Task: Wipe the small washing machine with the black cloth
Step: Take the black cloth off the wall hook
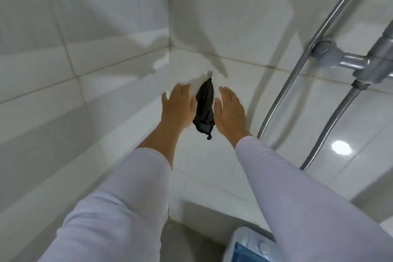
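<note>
The black cloth (204, 108) hangs bunched from a small hook (210, 74) on the white tiled wall. My left hand (178, 107) is raised just left of it, fingers spread, holding nothing. To the cloth's right is my right hand (230, 110), also open with fingers apart. Neither hand grips the cloth. Both arms wear pale lilac sleeves. Only a corner of the small washing machine (248, 244), white with a blue lid and a round knob, shows at the bottom edge below my right arm.
This is a tiled bathroom corner (169, 53). A chrome shower fitting (348, 59) juts from the wall at right, with two metal hoses (297, 70) hanging down beside my right arm.
</note>
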`<state>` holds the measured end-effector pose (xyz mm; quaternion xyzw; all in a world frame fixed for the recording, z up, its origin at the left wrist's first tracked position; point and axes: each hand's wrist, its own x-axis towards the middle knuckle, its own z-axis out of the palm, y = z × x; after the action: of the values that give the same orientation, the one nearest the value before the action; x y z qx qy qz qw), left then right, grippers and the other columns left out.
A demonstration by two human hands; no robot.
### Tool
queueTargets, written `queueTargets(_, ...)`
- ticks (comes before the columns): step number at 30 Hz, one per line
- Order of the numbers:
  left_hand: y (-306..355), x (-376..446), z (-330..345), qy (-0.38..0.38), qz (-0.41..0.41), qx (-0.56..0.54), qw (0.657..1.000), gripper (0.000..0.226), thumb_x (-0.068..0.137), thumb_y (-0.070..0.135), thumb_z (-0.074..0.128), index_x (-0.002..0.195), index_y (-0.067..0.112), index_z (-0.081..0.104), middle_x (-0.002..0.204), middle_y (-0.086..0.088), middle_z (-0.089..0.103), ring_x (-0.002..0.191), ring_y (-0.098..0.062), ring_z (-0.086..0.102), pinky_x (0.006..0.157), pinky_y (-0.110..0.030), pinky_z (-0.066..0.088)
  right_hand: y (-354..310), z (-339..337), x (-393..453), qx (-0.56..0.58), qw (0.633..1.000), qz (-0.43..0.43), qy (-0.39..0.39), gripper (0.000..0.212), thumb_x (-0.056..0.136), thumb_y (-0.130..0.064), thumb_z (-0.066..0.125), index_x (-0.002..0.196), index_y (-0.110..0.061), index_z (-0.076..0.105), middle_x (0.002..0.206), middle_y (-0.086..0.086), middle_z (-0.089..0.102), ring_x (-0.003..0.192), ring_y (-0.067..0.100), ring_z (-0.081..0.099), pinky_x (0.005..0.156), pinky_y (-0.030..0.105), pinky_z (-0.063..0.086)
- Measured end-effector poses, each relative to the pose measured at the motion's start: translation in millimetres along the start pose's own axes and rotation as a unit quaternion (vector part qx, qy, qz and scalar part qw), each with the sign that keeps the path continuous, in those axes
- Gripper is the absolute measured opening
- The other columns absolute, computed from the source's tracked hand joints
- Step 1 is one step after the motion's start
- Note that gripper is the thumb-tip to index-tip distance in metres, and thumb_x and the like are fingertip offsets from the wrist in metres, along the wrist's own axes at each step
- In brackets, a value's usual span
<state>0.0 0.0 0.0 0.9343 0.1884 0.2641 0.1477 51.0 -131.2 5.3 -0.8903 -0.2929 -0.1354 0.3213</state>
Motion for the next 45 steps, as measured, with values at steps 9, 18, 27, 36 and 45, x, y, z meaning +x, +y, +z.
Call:
queueTargets(9,-13,42,40,-0.09,-0.113,-0.173,0.974,0.038,0.099,0.032,0.042,0.129,0.011,0.052,0.127,-0.007,0.06,0.117,-0.027,0.056,0.098,-0.039,0.045,16,37,39,0.128,0.982,0.139,-0.006,0.04,0.097,-0.031,0.037,0.119,-0.005,0.056,0.116,0.011,0.061,0.109,0.028,0.056,0.086,0.031,0.041)
queueTargets(18,-19,62,51,-0.098,-0.106,-0.141,0.979,0.028,0.095,0.028,0.045,0.109,0.011,0.062,0.1,-0.009,0.068,0.096,-0.029,0.062,0.081,-0.035,0.049,23,44,58,0.137,0.974,0.176,-0.048,0.027,0.091,-0.025,0.05,0.105,-0.005,0.063,0.095,0.011,0.069,0.094,0.026,0.061,0.075,0.022,0.036)
queueTargets(27,-27,69,15,-0.006,-0.083,-0.136,0.987,0.028,0.099,0.02,0.037,0.111,0.004,0.057,0.106,-0.016,0.065,0.099,-0.031,0.059,0.079,-0.035,0.044,21,12,58,0.174,0.97,0.165,0.031,0.021,0.096,-0.015,0.035,0.108,-0.006,0.05,0.084,0.0,0.051,0.078,0.02,0.048,0.07,0.028,0.036)
queueTargets(36,-19,77,-42,0.006,-0.037,-0.091,0.995,0.024,0.099,0.018,0.044,0.112,0.007,0.06,0.109,-0.017,0.066,0.103,-0.035,0.059,0.085,-0.034,0.043,6,-54,59,0.094,0.995,0.043,0.006,0.021,0.097,-0.018,0.039,0.11,-0.008,0.052,0.082,0.001,0.053,0.077,0.02,0.049,0.071,0.025,0.035)
queueTargets(45,20,38,-63,-0.125,-0.097,-0.099,0.982,0.029,0.099,0.028,0.042,0.099,0.006,0.06,0.087,-0.007,0.054,0.082,-0.022,0.05,0.074,-0.029,0.039,11,-104,29,-0.004,0.991,0.087,-0.099,0.039,0.089,-0.037,0.055,0.098,0.0,0.063,0.09,0.007,0.055,0.088,0.024,0.052,0.074,0.026,0.037)
